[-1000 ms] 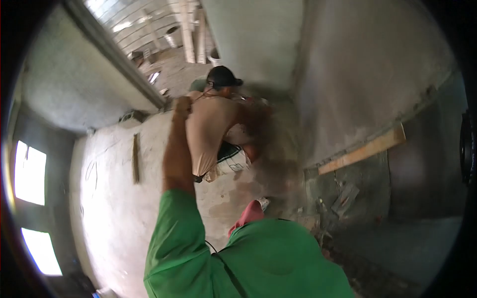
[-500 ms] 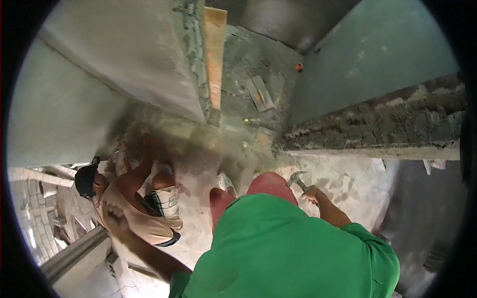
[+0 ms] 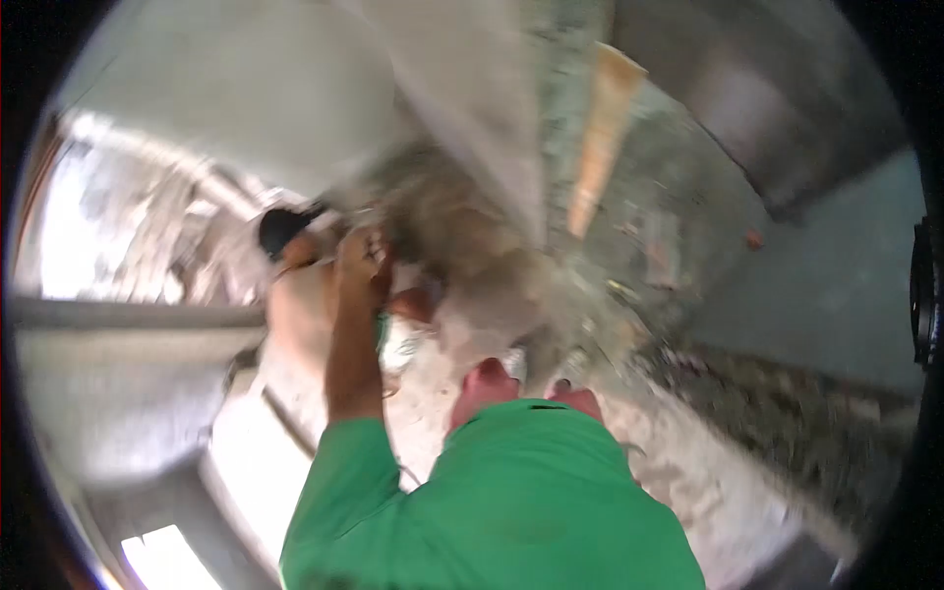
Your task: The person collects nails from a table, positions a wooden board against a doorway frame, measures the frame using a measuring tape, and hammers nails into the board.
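My left hand [image 3: 364, 252] is stretched forward at the upper left, in front of a crouching co-worker [image 3: 300, 320] who wears a dark cap [image 3: 281, 232]. Motion blurs its fingers, so whether it holds anything cannot be made out, nor whether it touches the co-worker. My right hand is hidden behind my green shirt [image 3: 531, 492]. A thin curved piece, perhaps part of the hammer [image 3: 634, 449], shows at the shirt's right edge.
A wooden board [image 3: 600, 143] stands beside the rough wall edge at upper right. Beyond it, a flat piece [image 3: 661, 249] lies on the floor. Rough masonry [image 3: 777, 393] runs along the right. A doorway with rubble [image 3: 167, 231] opens at the left.
The view has swung round, so the co-worker appears farther right than half a second ago. My left arm now reaches up and forward. My right hand, earlier holding the hammer, has gone from sight.
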{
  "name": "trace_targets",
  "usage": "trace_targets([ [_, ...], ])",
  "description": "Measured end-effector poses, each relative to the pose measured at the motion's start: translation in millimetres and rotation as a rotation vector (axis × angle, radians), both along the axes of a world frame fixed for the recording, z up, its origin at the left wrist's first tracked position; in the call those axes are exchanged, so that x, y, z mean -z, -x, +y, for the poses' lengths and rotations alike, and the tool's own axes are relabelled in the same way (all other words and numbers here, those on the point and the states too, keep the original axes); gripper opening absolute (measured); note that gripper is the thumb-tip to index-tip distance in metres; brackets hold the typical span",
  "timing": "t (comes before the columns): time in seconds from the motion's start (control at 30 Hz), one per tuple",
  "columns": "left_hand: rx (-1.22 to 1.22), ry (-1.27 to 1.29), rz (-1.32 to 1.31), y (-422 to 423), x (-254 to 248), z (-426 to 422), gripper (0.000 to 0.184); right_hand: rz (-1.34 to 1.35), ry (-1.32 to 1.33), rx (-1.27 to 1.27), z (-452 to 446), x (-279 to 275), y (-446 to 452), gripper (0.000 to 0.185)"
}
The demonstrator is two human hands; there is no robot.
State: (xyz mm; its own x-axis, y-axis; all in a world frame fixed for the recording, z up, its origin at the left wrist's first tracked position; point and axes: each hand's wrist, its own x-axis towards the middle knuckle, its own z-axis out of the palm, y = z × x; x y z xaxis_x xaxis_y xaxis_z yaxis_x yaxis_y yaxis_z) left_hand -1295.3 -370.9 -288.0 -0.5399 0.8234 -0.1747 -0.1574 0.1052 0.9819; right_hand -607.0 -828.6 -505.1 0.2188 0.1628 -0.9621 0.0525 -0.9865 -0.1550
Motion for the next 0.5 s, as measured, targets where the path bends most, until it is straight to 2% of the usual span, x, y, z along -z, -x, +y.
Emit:
trace_targets([
  [0.1,-0.24,0.056,0.256,75.0,-16.4,9.7,0.025,-0.012,0.0,0.004,38.2,4.9,-16.1,0.019],
  [0.17,-0.311,0.167,0.467,108.3,-20.4,2.7,0.022,-0.009,-0.021,0.021,54.5,8.4,-29.0,0.018],
  [0.23,-0.285,0.347,0.8,135.7,-16.5,-12.8,0.019,-0.004,-0.039,0.029,64.3,14.2,-38.2,0.017],
  [0.27,-0.239,0.447,1.027,147.6,-14.5,-22.7,0.017,-0.001,-0.052,0.036,71.2,13.4,-42.0,0.017],
  [0.33,-0.084,0.548,1.319,150.7,0.0,-19.7,0.014,-0.004,-0.055,0.073,71.1,12.8,-52.5,0.016],
  [0.4,-0.001,0.549,1.404,148.6,17.6,-9.5,0.012,0.001,-0.044,0.099,79.4,9.5,-55.3,0.015],
  [0.47,0.009,0.517,1.321,125.6,24.8,-0.3,0.01,0.026,-0.023,0.108,83.2,8.3,-53.7,0.014],
  [0.5,-0.012,0.478,1.153,110.2,30.3,6.4,0.009,0.032,-0.018,0.114,85.0,7.8,-53.4,0.013],
])
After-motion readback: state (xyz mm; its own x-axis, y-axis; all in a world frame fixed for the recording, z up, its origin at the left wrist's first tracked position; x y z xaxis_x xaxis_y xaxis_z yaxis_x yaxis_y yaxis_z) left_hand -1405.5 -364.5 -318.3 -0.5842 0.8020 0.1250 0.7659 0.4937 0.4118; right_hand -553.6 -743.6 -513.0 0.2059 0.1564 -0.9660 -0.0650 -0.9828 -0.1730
